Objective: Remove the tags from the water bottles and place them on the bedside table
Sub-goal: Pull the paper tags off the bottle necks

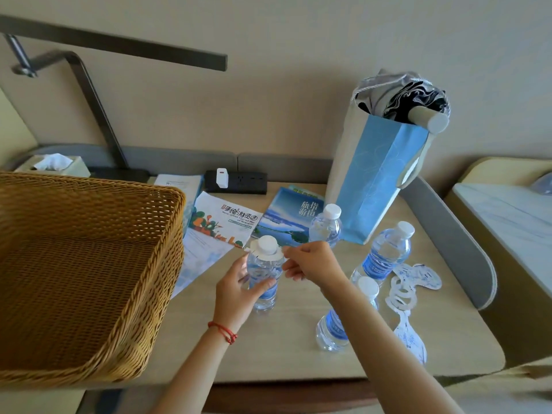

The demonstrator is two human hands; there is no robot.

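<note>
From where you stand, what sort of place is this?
Probably a hotel guest room: printed tourist map leaflets lie on the beige padded-edge bedside table, beside small clear plastic water bottles and a black power strip.

Two bare forearms are seen coming in from the bottom edge, no sleeves anywhere in the shot. A thin red string bracelet [223, 332] is worn on the left wrist, looped round more than once, with a small knot or bead that can be made out on the outer side. Nothing is worn on the right wrist. No rings or watch can be spotted on the left hand [239, 289] or the right hand [313, 262]. Nails are kept short and unpainted, as far as can be told.
</note>
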